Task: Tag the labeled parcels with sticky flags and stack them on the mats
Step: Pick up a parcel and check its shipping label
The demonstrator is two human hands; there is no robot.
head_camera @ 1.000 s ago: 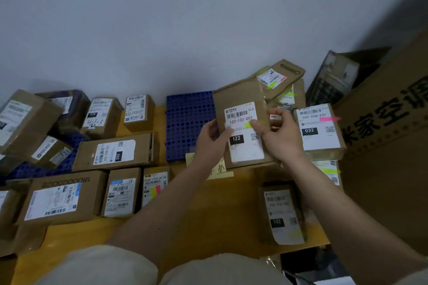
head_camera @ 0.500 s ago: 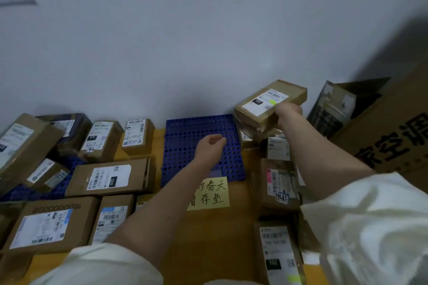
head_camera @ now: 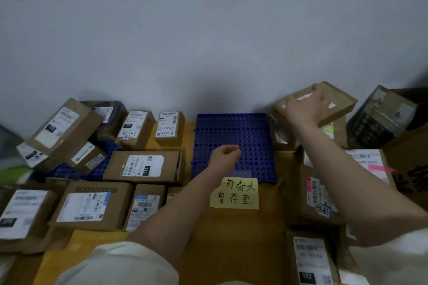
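Pale grey wall (head_camera: pixel 208 30) backs a yellow tabletop (head_camera: pixel 231 238) crowded with labelled brown cardboard parcels. At centre lies a blue perforated plastic mat (head_camera: pixel 254 129), square and gridded, with a yellow handwritten paper note (head_camera: pixel 234 193) at its near edge. Left hand (head_camera: pixel 223 157) hovers above the mat, loosely curled, grasping nothing. Right hand (head_camera: pixel 305 109) grips a flat brown cardboard parcel (head_camera: pixel 333 102), tilted atop the stack right of the mat.
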